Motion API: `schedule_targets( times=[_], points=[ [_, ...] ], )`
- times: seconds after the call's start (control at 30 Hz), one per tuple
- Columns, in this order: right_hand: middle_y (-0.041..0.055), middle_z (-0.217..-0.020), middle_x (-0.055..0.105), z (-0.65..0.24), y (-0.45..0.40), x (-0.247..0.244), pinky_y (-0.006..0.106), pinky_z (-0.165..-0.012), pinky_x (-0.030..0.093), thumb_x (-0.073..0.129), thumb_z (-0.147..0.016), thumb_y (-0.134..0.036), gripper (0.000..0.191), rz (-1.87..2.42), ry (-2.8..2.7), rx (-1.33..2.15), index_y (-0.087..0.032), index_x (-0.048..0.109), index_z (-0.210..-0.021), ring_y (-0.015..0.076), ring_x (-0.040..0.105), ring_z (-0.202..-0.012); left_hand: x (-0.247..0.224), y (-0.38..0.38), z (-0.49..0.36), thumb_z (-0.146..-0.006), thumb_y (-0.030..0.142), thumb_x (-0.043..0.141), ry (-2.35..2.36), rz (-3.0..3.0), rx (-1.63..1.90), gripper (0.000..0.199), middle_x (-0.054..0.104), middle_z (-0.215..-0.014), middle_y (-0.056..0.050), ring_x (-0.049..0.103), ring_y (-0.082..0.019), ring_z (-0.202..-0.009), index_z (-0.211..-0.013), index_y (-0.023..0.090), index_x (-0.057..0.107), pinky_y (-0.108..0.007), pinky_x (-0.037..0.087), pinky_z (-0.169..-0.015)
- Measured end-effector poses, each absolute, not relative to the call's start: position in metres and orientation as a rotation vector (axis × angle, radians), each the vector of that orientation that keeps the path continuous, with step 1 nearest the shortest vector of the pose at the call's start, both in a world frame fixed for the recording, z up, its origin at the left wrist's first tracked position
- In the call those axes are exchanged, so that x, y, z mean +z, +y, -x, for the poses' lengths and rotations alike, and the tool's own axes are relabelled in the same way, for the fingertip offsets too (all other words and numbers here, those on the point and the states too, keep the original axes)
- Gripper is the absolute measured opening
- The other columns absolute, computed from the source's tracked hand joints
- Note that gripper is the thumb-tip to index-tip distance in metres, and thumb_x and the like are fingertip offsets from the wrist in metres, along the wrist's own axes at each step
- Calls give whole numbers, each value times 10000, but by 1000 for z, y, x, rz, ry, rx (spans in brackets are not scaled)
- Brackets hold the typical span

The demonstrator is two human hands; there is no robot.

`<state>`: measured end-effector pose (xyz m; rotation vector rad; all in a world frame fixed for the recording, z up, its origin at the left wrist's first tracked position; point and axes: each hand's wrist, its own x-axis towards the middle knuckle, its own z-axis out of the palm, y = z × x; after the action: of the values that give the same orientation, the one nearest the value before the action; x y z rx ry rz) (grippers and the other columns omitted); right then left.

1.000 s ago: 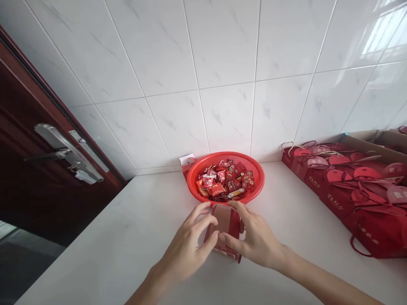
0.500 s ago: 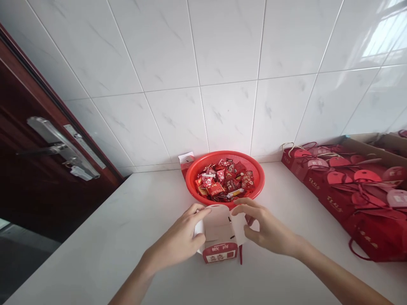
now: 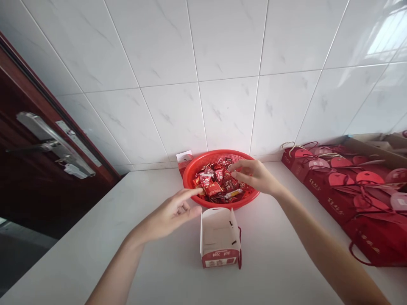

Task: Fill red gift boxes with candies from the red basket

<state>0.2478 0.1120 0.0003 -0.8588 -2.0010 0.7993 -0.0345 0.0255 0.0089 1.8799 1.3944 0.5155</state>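
Observation:
A red plastic basket point(image 3: 188, 178) holds a heap of wrapped candies point(image 3: 219, 180), mostly red. My right hand point(image 3: 254, 176) is over the basket's right side, fingers apart, with no candy visible in it. Reaching toward the near left rim, my left hand point(image 3: 176, 212) has its index finger stretched out and the other fingers partly curled; nothing shows in it. Between my forearms stands a small red and white gift box point(image 3: 219, 258), its top open and its white inside bare. A dark red cord handle hangs at the box's right side.
Rows of filled-out red gift boxes point(image 3: 337, 207) with cord handles stand on the right. Behind them is a cardboard carton point(image 3: 365, 144). A small red and white carton point(image 3: 183, 159) leans behind the basket, by the tiled wall. A brown door point(image 3: 41, 178) is at left.
Both hands have left the gift box's side flaps. My right hand has moved forward over the candies, and my left hand has shifted left and forward to the basket's rim.

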Motion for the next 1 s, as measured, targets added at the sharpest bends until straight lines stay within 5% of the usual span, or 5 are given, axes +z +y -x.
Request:
schedule_targets(
  times=[0.13, 0.37, 0.67, 0.8, 1.0],
  points=[
    [34, -866, 731, -229, 148, -10, 280, -663, 470, 600, -839, -213, 117, 966, -1992, 569, -182, 705, -879, 149, 608, -690, 5, 74, 19, -878, 471, 605, 1447, -2062, 551, 510, 738, -1063, -62, 673, -229, -927, -1319, 217, 637, -319, 526, -850],
    [24, -800, 720, -212, 167, -45, 291, -692, 451, 597, -828, -200, 111, 1039, -2010, 607, -195, 707, -840, 163, 620, -694, -26, 139, -14, -667, 341, 795, 1584, -2359, -15, 480, 684, -1186, -167, 645, -379, -1091, -1105, 163, 707, -379, 511, -838],
    [10, -765, 714, -214, 163, -51, 284, -693, 462, 585, -823, -223, 122, 1087, -1899, 681, -193, 700, -850, 160, 629, -676, -25, 154, -18, -579, 317, 821, 1538, -2380, -67, 457, 739, -906, -77, 687, -342, -912, -1011, 205, 719, -352, 494, -786],
    [33, -881, 740, -214, 163, -52, 307, -757, 496, 588, -825, -231, 133, 1069, -1826, 697, -194, 694, -896, 175, 661, -761, -30, 164, -12, -591, 227, 720, 1442, -2225, 194, 380, 715, -783, -24, 682, -271, -834, -970, 204, 708, -331, 509, -767],
    [93, -989, 735, -218, 168, -50, 333, -690, 553, 619, -865, -442, 306, 1029, -1520, 949, -174, 693, -992, 219, 679, -838, -28, 184, -16, -655, 293, 671, 1024, -1483, 823, 449, 737, -961, -56, 681, -200, -868, -1080, 150, 676, -346, 542, -850]
  ],
)
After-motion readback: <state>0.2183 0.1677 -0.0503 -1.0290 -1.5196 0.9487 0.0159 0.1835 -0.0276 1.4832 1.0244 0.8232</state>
